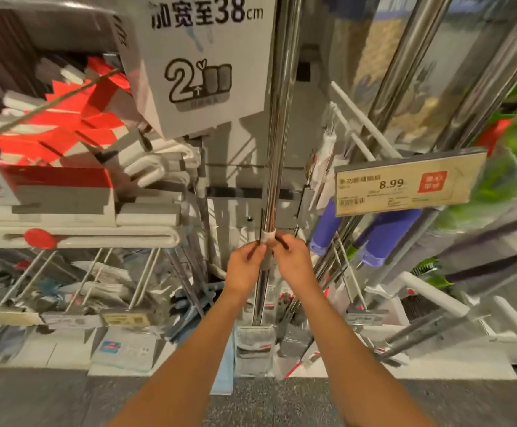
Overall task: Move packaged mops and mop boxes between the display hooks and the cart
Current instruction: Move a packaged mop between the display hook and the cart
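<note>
Both hands — left hand and right hand — pinch the shiny mop pole in a tight grip, likely to lift it off its hook — next, up and out.

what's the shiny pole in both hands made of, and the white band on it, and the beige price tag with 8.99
Shiny silver mop pole: likely polished metal, given its mirror-like streaks. White band: probably matte plastic; too small to be sure. Beige price tag: printed paper, apparently inside a glossy clear sleeve.

Mop pole btwn the hands: shiny chrome w/ a white band just above the fingers. Up-right of the right hand: beige price tag w/ red square, purple grips below it. Far left of the left hand: red-and-white boxes; floor grey.
</note>
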{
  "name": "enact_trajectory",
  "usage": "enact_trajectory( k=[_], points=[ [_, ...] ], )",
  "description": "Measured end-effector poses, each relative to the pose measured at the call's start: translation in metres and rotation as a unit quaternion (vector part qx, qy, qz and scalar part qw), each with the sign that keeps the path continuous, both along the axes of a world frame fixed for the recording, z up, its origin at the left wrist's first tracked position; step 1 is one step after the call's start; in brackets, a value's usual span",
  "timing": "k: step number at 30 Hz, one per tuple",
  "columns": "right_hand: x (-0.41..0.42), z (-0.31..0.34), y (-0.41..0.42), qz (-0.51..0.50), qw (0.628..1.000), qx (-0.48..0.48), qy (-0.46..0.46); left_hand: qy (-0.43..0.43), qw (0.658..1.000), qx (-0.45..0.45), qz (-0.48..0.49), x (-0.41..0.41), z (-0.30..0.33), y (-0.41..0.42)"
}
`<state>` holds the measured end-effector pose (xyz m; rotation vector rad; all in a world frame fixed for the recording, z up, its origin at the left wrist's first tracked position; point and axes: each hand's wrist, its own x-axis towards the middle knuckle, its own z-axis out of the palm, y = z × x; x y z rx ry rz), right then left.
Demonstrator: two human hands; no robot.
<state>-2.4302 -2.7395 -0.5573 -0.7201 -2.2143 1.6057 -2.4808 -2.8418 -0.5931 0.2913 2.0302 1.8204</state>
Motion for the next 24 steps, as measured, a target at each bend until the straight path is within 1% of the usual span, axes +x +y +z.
enact_trajectory(
  k=[4,7,9,12,15,19,24],
  points=[
    [-0.015,-0.002,0.006,0.012,1.0,-0.003,0.002,-0.006,1.0,-0.001,0.022,-0.016,-0.006,0.008],
    [-0.025,-0.006,0.013,-0.006,1.0,-0.01,-0.003,-0.032,0.999,0.011,0.029,-0.026,-0.01,0.016],
    [-0.029,-0.011,0.018,-0.029,0.999,-0.032,-0.022,-0.042,0.999,0.025,0.019,-0.03,-0.012,0.022],
    [-0.038,-0.014,0.025,-0.037,0.997,-0.06,-0.032,-0.051,0.998,0.039,0.009,-0.036,-0.02,0.03],
    [-0.044,-0.019,0.029,-0.045,0.995,-0.057,-0.068,-0.072,0.996,0.039,0.025,-0.04,-0.027,0.037],
    [-0.043,-0.034,0.029,-0.022,0.988,-0.048,-0.148,-0.114,0.992,0.033,0.05,-0.041,-0.044,0.038],
    [-0.046,-0.044,0.029,-0.013,0.986,-0.069,-0.154,-0.138,0.989,0.008,0.047,-0.039,-0.056,0.036]
  ],
)
